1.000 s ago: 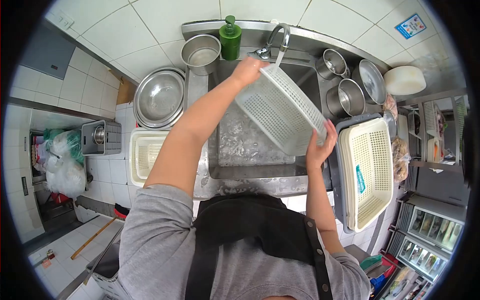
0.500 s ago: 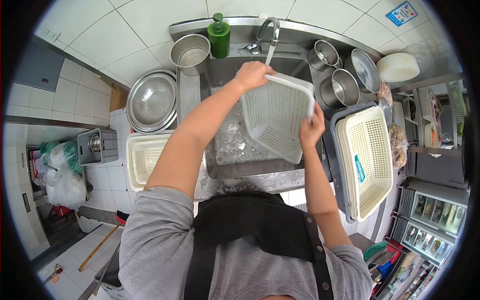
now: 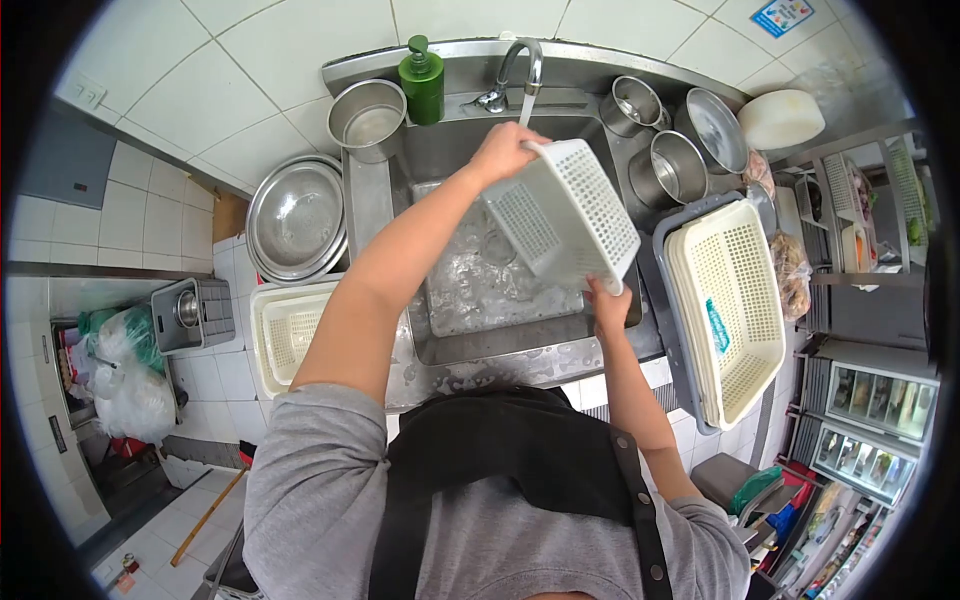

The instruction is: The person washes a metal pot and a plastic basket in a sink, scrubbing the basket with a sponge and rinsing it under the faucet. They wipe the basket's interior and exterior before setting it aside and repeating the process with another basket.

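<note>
A white perforated plastic basket (image 3: 590,205) is tilted over the sink (image 3: 480,352), its perforated side facing up and to the right. My left hand (image 3: 505,152) grips its upper left rim, close under the running faucet (image 3: 522,75). At the lower right corner, my right hand (image 3: 607,303) has its fingers closed on the rim. Water streams from the spout down behind the basket's top edge. Rippling water lies in the bottom of the sink.
Stacked cream baskets (image 3: 735,330) stand in a grey tub to the right. Steel pots (image 3: 668,167) line the sink's right side. On the left are a green pump bottle (image 3: 422,82), a steel pot (image 3: 367,118), steel bowls (image 3: 295,218) and another cream basket (image 3: 268,340).
The basket has turned in my hands, so its interior faces away more and its perforated side shows. My right hand has moved slightly down and left.
</note>
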Tool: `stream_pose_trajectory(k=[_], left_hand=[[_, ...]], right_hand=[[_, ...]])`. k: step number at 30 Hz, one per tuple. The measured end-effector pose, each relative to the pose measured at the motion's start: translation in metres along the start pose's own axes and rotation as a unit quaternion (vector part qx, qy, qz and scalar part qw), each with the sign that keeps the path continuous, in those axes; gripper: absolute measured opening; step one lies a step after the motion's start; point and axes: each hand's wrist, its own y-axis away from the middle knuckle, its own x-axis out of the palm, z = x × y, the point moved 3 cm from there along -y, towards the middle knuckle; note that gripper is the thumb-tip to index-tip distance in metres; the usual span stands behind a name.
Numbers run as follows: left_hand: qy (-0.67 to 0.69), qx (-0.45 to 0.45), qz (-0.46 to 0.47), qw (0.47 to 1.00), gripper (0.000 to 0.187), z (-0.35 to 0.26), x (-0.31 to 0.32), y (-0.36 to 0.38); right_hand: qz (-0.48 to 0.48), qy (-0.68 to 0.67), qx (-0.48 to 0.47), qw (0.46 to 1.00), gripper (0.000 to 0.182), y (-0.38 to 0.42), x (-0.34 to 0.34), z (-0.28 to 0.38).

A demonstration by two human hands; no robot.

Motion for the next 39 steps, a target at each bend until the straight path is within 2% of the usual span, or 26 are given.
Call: stream_pose_trajectory(k=[3,5,6,8,9,10,11,12,13,15,17,18,20,21,22,24,26,28,30,32,33,34,36,37,38,39], left_hand=[[-0.032,0.059,-0.047,0.997,0.032,-0.005,-0.035,0.041],[-0.026,0.036,-0.098,0.994,0.038,0.019,-0.055,0.076],[-0.018,0.025,-0.130,0.991,0.042,0.036,-0.063,0.094],[-0.012,0.015,-0.166,0.986,0.046,0.069,-0.072,0.128],[-0.097,0.011,-0.204,0.974,0.049,0.082,-0.078,0.144],[-0.182,0.005,-0.242,0.953,0.051,0.083,-0.082,0.159],[-0.186,0.002,-0.252,0.950,0.051,0.067,-0.084,0.173],[-0.145,-0.081,-0.230,0.959,0.053,0.046,-0.083,0.188],[-0.101,-0.165,-0.208,0.959,0.056,0.032,-0.076,0.205],[-0.093,-0.180,-0.265,0.943,0.057,0.016,-0.056,0.234],[-0.085,-0.194,-0.323,0.922,0.058,0.001,-0.038,0.252],[-0.034,-0.229,-0.349,0.908,0.060,-0.006,-0.030,0.258],[0.017,-0.265,-0.387,0.883,0.061,-0.005,-0.016,0.272],[-0.005,-0.241,-0.419,0.875,0.061,0.007,-0.007,0.277],[-0.028,-0.217,-0.449,0.866,0.061,0.015,-0.001,0.280],[-0.017,-0.234,-0.464,0.854,0.060,0.025,0.005,0.283],[-0.005,-0.247,-0.471,0.847,0.060,0.028,0.010,0.280],[-0.011,-0.281,-0.447,0.849,0.057,0.034,0.013,0.266],[-0.034,-0.283,-0.434,0.855,0.056,0.043,0.017,0.242],[-0.075,-0.284,-0.401,0.867,0.055,0.042,0.016,0.212],[-0.094,-0.284,-0.384,0.873,0.054,0.037,0.014,0.193],[-0.114,-0.252,-0.378,0.883,0.053,0.039,0.012,0.175],[-0.148,-0.210,-0.345,0.903,0.051,0.039,0.009,0.138],[-0.160,-0.199,-0.319,0.913,0.050,0.032,0.005,0.120],[-0.174,-0.196,-0.303,0.916,0.048,0.026,0.005,0.102],[-0.188,-0.193,-0.288,0.919,0.046,0.018,0.005,0.083]], right_hand=[[-0.001,-0.039,-0.029,0.999,0.035,-0.010,0.018,0.013],[0.025,0.023,-0.097,0.995,0.032,-0.037,0.035,0.041],[0.016,0.072,-0.171,0.983,0.033,-0.071,0.049,0.034],[0.061,0.186,-0.226,0.954,0.033,-0.049,0.074,0.107],[0.069,0.229,-0.267,0.933,0.034,-0.056,0.089,0.125],[0.095,0.252,-0.263,0.926,0.033,-0.064,0.104,0.138],[0.123,0.276,-0.260,0.917,0.032,-0.073,0.119,0.152],[0.132,0.275,-0.268,0.914,0.032,-0.092,0.136,0.161],[0.190,0.249,-0.237,0.919,0.031,-0.117,0.157,0.160],[0.260,0.226,-0.210,0.915,0.030,-0.130,0.190,0.174],[0.379,0.165,-0.114,0.903,0.029,-0.118,0.217,0.203],[0.390,0.171,-0.118,0.897,0.029,-0.112,0.227,0.216],[0.549,-0.058,-0.036,0.833,0.032,-0.102,0.256,0.236],[0.536,-0.120,0.015,0.836,0.026,-0.106,0.269,0.243],[0.547,-0.114,0.014,0.829,0.026,-0.102,0.278,0.248],[0.516,-0.250,0.155,0.805,0.023,-0.091,0.288,0.254],[0.521,-0.264,0.164,0.795,0.021,-0.084,0.294,0.254],[0.515,-0.311,0.231,0.765,0.019,-0.083,0.296,0.251],[0.532,-0.246,0.197,0.786,0.022,-0.075,0.295,0.243],[0.496,-0.007,0.061,0.866,0.021,-0.040,0.266,0.250],[0.534,0.087,-0.019,0.841,0.032,-0.040,0.259,0.250],[0.538,0.094,-0.019,0.838,0.032,-0.038,0.248,0.251],[0.643,0.125,-0.150,0.741,0.046,-0.026,0.222,0.263],[0.612,0.185,-0.234,0.732,0.051,-0.034,0.210,0.267],[0.617,0.190,-0.231,0.728,0.051,-0.045,0.200,0.267],[0.583,0.262,-0.316,0.702,0.048,-0.059,0.190,0.271]])
